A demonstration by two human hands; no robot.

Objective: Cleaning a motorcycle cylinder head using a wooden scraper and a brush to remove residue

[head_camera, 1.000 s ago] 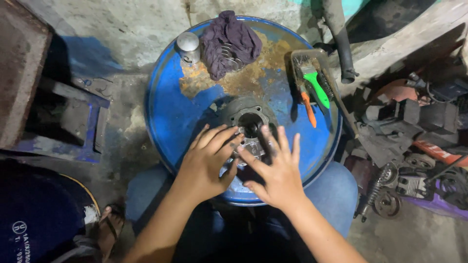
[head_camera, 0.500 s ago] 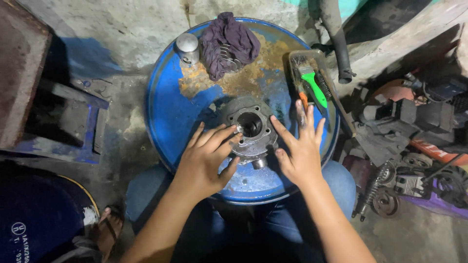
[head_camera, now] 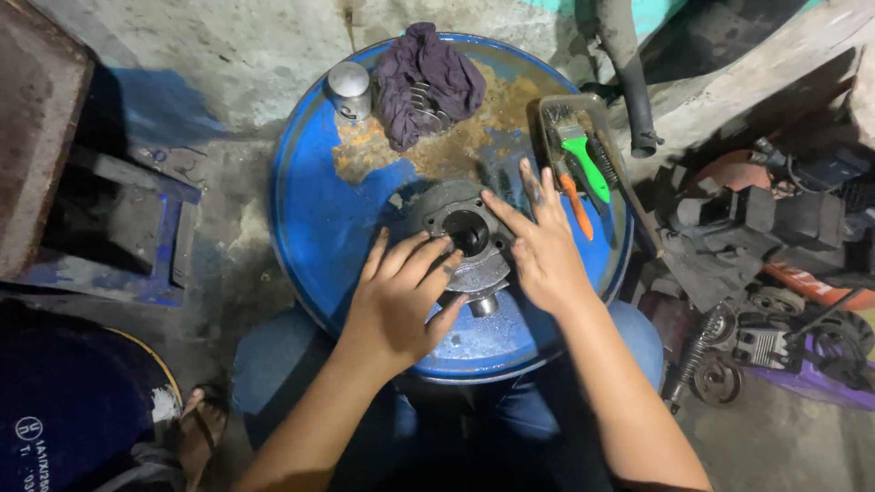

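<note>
Head view: a grey metal cylinder (head_camera: 469, 239), a round engine part with a dark bore in the middle and a short stub at its near edge, lies flat on the top of a blue drum (head_camera: 319, 228), just toward the person from the drum's centre. The left hand (head_camera: 401, 296) lies on its near-left side, fingers spread and loosely curved, fingertips resting on the flange close to the bore, thumb low beside the stub. The right hand (head_camera: 547, 246) is open and nearly flat, fingers together and pointing away, its inner edge touching the cylinder's right rim. Neither hand is closed around anything; they bracket the part from two sides.

To handle this step well, as I judge it, both palms should press evenly so the part does not skid on the painted, rusty drum top, and fingertips should stay off the bore's edge, which may be sharp or oily. Any turning should be slow, with the stub kept in sight.

Beyond the hands sit a purple rag (head_camera: 424, 82) and a small silver can (head_camera: 349, 89), well apart from the part. To the right a tray (head_camera: 551, 114) holds a green-handled brush (head_camera: 585, 169) and an orange-handled tool (head_camera: 576, 208), near the right fingers.
</note>
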